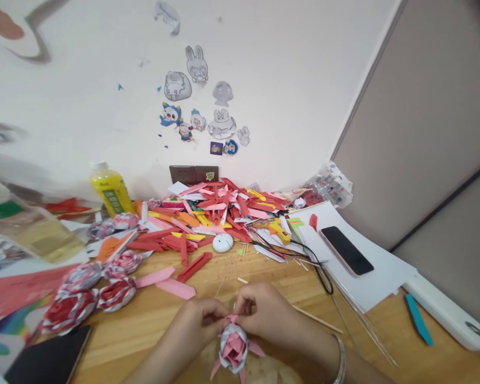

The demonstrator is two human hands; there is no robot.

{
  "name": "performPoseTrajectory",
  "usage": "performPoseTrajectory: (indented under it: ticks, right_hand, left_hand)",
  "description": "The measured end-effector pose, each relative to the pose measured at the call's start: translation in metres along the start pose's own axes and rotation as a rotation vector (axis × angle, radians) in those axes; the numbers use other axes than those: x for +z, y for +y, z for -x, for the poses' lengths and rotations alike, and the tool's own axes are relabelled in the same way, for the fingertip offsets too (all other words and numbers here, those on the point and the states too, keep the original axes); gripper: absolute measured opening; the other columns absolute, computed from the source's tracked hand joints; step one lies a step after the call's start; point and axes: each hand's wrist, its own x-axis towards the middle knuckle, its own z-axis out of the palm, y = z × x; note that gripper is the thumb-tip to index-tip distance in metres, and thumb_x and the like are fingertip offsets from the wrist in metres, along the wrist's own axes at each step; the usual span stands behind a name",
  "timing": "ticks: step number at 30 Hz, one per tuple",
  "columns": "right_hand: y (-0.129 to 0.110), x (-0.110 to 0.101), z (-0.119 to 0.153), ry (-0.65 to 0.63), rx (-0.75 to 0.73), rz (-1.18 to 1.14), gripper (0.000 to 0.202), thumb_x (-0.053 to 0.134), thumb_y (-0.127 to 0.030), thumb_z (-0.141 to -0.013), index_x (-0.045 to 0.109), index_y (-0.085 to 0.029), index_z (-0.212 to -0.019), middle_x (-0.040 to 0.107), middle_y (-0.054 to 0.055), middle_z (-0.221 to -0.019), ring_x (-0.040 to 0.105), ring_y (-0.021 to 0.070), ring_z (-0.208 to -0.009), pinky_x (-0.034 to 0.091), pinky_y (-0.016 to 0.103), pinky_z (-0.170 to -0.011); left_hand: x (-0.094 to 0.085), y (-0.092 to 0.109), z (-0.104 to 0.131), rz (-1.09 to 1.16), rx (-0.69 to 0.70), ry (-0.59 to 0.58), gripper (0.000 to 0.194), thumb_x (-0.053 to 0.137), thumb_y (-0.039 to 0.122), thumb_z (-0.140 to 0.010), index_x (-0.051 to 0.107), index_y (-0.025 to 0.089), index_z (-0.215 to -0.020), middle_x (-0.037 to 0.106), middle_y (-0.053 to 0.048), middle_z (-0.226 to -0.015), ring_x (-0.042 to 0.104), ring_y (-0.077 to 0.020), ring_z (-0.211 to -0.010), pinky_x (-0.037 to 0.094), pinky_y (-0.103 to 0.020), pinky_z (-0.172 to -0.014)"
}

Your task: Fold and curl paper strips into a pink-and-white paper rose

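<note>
Both my hands meet at the front of the wooden table over a pink-and-white folded paper flower (234, 349). My left hand (203, 317) pinches pink paper at the flower's upper left edge. My right hand (264, 312), with a bracelet on its wrist, pinches the same edge from the right. Pink paper points stick out below and beside the bloom. The fingertips overlap the paper, so the exact fold between them is hidden. Two pink paper strips (176, 288) lie to the left of my hands, and a thin wooden stick (320, 320) lies beyond my right wrist.
Finished paper flowers (118, 292) sit at left, near a dark tablet (48, 357), a large bottle (28, 224) and a yellow drink bottle (110, 186). Behind are heaped paper strips (220, 208), a white earbud case (223, 242) and a yellow glue gun (279, 231). A phone (346, 250) lies right.
</note>
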Motion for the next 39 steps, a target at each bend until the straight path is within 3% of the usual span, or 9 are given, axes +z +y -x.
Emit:
performPoseTrajectory:
  ticks: [9, 15, 20, 24, 27, 30, 32, 39]
  right_hand:
    - [0.002, -0.005, 0.001, -0.097, 0.023, -0.084, 0.005, 0.068, -0.018, -0.071, 0.066, -0.014, -0.073, 0.064, -0.002, -0.067, 0.058, 0.0113, -0.062, 0.041, 0.019, -0.056]
    - [-0.004, -0.006, 0.002, -0.103, 0.048, 0.025, 0.007, 0.071, -0.019, -0.068, 0.066, -0.014, -0.068, 0.063, -0.003, -0.063, 0.055, 0.0098, -0.058, 0.038, 0.017, -0.053]
    - [0.002, -0.002, 0.002, -0.075, 0.027, 0.048, 0.006, 0.071, -0.018, -0.068, 0.066, -0.015, -0.067, 0.062, -0.004, -0.061, 0.054, 0.0094, -0.056, 0.036, 0.017, -0.051]
    - [0.005, 0.0, 0.002, -0.078, 0.032, 0.025, 0.005, 0.069, -0.012, -0.065, 0.065, -0.015, -0.065, 0.062, -0.004, -0.06, 0.054, 0.009, -0.055, 0.035, 0.016, -0.05]
    - [0.001, -0.001, 0.002, -0.081, 0.011, 0.008, 0.005, 0.067, -0.01, -0.066, 0.066, -0.015, -0.065, 0.062, -0.004, -0.061, 0.055, 0.0094, -0.056, 0.037, 0.016, -0.052]
    - [-0.005, -0.004, 0.002, -0.056, -0.069, 0.034, 0.006, 0.067, -0.011, -0.068, 0.068, -0.016, -0.065, 0.064, -0.003, -0.065, 0.057, 0.0108, -0.063, 0.039, 0.018, -0.059]
    - [-0.008, -0.005, 0.003, -0.035, -0.125, 0.044, 0.008, 0.067, -0.01, -0.069, 0.068, -0.017, -0.066, 0.064, -0.003, -0.066, 0.057, 0.0112, -0.066, 0.039, 0.019, -0.063]
    - [-0.01, -0.005, 0.005, -0.027, -0.249, 0.045, 0.014, 0.065, -0.005, -0.067, 0.068, -0.018, -0.068, 0.063, -0.004, -0.066, 0.056, 0.0112, -0.065, 0.039, 0.02, -0.064]
  left_hand:
    - [-0.001, 0.004, 0.003, -0.146, 0.108, 0.051, 0.02, 0.056, 0.025, -0.071, 0.074, 0.018, -0.065, 0.071, -0.004, -0.066, 0.062, -0.0164, -0.064, 0.042, -0.021, -0.059]
    - [0.004, -0.002, 0.001, 0.002, 0.035, -0.06, 0.02, 0.057, 0.031, -0.069, 0.067, 0.015, -0.062, 0.065, -0.002, -0.059, 0.056, -0.0131, -0.056, 0.04, -0.02, -0.054]
    - [0.009, -0.005, 0.001, 0.029, 0.046, -0.039, 0.022, 0.058, 0.034, -0.069, 0.062, 0.016, -0.059, 0.06, 0.0, -0.055, 0.05, -0.0111, -0.052, 0.037, -0.019, -0.048]
    - [0.007, -0.003, 0.002, 0.045, 0.044, -0.035, 0.02, 0.061, 0.033, -0.066, 0.062, 0.016, -0.056, 0.06, 0.0, -0.056, 0.052, -0.0121, -0.054, 0.039, -0.02, -0.05]
    - [-0.001, -0.003, 0.003, 0.166, 0.002, -0.121, 0.019, 0.066, 0.035, -0.066, 0.064, 0.016, -0.062, 0.064, -0.001, -0.063, 0.057, -0.0132, -0.061, 0.043, -0.021, -0.057]
    - [-0.008, -0.008, 0.001, 0.392, -0.051, -0.242, 0.031, 0.073, 0.043, -0.063, 0.064, 0.016, -0.077, 0.068, -0.001, -0.075, 0.061, -0.0144, -0.07, 0.045, -0.023, -0.065]
    - [-0.008, -0.013, -0.002, 0.504, -0.095, -0.226, 0.044, 0.07, 0.057, -0.064, 0.063, 0.017, -0.082, 0.066, 0.002, -0.072, 0.058, -0.0122, -0.064, 0.044, -0.023, -0.061]
    - [-0.002, -0.018, -0.003, 0.531, -0.121, -0.197, 0.057, 0.075, 0.066, -0.05, 0.056, 0.015, -0.066, 0.058, 0.005, -0.061, 0.053, -0.01, -0.06, 0.036, -0.02, -0.057]
